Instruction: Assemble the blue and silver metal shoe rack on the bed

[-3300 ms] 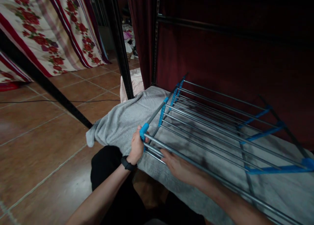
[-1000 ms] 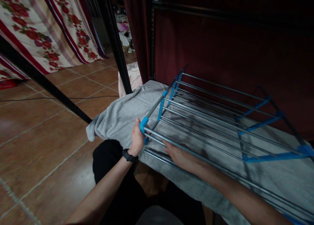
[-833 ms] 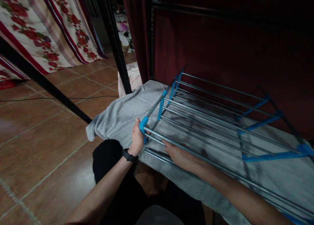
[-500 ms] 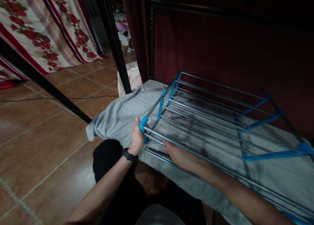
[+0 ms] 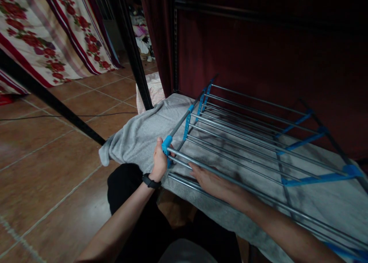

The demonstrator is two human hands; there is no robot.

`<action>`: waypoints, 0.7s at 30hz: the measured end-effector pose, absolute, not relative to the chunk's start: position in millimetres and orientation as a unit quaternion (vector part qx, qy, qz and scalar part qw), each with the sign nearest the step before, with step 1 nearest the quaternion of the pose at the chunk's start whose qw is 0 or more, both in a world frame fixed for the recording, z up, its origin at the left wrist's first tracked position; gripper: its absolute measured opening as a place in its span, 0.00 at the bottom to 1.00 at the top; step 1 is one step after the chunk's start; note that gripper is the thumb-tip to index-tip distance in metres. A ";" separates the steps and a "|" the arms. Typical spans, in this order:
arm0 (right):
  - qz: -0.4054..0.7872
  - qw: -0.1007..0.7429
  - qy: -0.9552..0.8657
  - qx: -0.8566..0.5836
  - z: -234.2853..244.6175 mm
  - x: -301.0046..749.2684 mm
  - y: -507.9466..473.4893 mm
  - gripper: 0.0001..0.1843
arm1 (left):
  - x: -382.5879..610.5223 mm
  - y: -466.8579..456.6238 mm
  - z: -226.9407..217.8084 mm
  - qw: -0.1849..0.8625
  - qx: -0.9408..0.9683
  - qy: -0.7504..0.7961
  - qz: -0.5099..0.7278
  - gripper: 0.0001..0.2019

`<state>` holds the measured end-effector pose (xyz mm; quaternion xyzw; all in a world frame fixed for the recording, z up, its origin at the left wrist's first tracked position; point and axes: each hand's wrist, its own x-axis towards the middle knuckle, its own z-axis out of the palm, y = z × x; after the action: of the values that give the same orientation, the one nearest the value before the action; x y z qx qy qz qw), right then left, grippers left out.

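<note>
A rack point(image 5: 230, 127) of grey metal tubes with blue plastic joints lies on a grey blanket point(image 5: 140, 129). At its near left corner my left hand point(image 5: 160, 160) is closed around a blue corner joint point(image 5: 166, 144), thumb up along its side. My right hand point(image 5: 207, 180) reaches in from the right, just below the front top tube point(image 5: 230, 176). Its fingers are at the lower metal tube point(image 5: 179, 161) and appear closed on it; the fingertips are partly hidden. Another metal tube point(image 5: 184, 180) lies lower, along the blanket's near edge.
Black metal posts point(image 5: 130, 44) and a slanting black bar point(image 5: 51, 96) stand at the left. A dark red curtain point(image 5: 244, 56) hangs behind the rack. Farther left are a floral curtain point(image 5: 57, 37), a tiled floor point(image 5: 63, 156) and a thin cable point(image 5: 115, 113) across it.
The whole view has shifted very slightly. Both hands keep their places on the rack, with no visible change in grip.
</note>
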<state>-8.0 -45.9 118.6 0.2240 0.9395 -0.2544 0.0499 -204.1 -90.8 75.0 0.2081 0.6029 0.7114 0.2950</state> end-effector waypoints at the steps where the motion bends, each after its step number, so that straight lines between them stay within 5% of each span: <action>1: -0.259 0.050 0.938 0.223 118.0 -8.0 -46.1 0.22 | -204.0 -91.2 75.5 0.292 0.210 0.607 0.709 0.33; 21: -0.262 0.046 0.938 0.222 122.1 -12.5 -44.9 0.22 | -201.0 -95.7 87.6 0.323 0.225 0.594 0.702 0.33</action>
<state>-12.5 -44.9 122.1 0.2215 0.9382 -0.2620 0.0459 -201.0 -95.7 87.6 0.2253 0.5936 0.7019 0.3228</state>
